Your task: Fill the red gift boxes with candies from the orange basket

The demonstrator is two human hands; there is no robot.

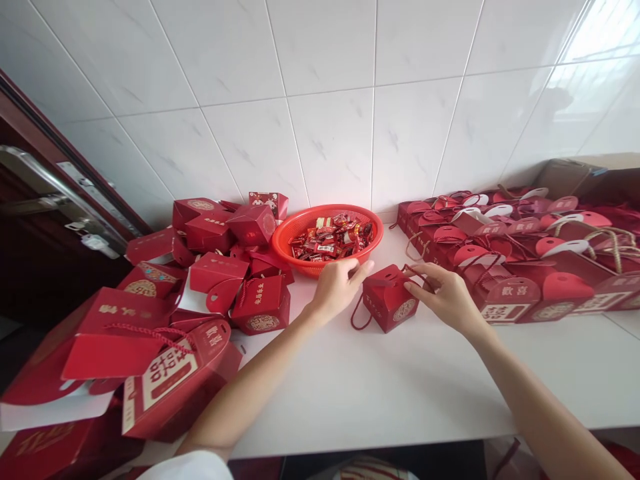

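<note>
A small red gift box (387, 300) with a round gold emblem stands on the white counter in front of me. My right hand (443, 293) is at its right upper edge, with its dark red cord (417, 275) between the fingers. A second cord loop (359, 317) hangs at the box's left side. Just left of the box is my left hand (337, 290), thumb stretched out and fingers loosely bent, with nothing visible in it. Behind that hand sits an orange-red plastic basket (285, 250) holding many wrapped candies (325, 243).
Red gift boxes (210, 273) lie in a loose heap at the left. Rows of upright boxes with cord handles (510, 293) fill the right side. White wall tiles (330, 133) rise behind the counter (370, 393). A dark door with a metal handle (65, 193) is at far left.
</note>
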